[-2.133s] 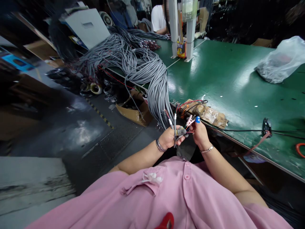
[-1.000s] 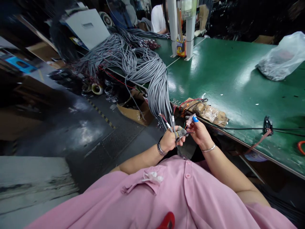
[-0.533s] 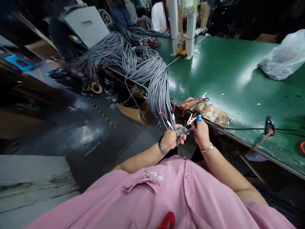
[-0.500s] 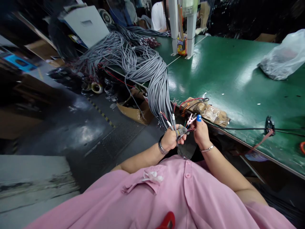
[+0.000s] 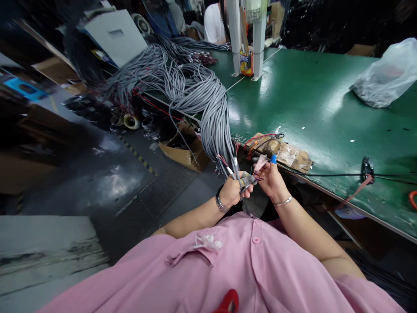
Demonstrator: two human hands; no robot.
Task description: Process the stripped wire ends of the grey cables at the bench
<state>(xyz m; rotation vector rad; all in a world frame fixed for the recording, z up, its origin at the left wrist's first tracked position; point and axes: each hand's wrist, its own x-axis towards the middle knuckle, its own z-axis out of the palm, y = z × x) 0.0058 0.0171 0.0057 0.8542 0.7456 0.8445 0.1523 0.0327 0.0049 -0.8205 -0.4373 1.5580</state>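
Observation:
My left hand (image 5: 232,190) is closed round a grey cable (image 5: 241,196), with a grey cover on the thumb. Thin coloured wires (image 5: 258,178) fan out from the cable end past the thumb, towards the right. Close beside them is my right hand (image 5: 273,184), its thumb capped in blue and raised, the other fingers bent. A blurred pale pink piece (image 5: 260,163) shows at its fingertips; whether it is held or wrapped on a finger is unclear. Other cable ends with white bands and bared wires (image 5: 224,163) stand just behind the left hand.
A thick bundle of grey cables (image 5: 213,100) drapes over the edge of the green table (image 5: 299,95). By the edge lies a taped cardboard piece (image 5: 293,158) with wires. A plastic bag (image 5: 387,78) sits at right, a cardboard box (image 5: 182,154) below. A person in white (image 5: 213,24) is behind.
My right hand has turned slightly and its fingers have come closer to the wires. The pink piece now looks wider and blurred. My left hand keeps its hold on the cable.

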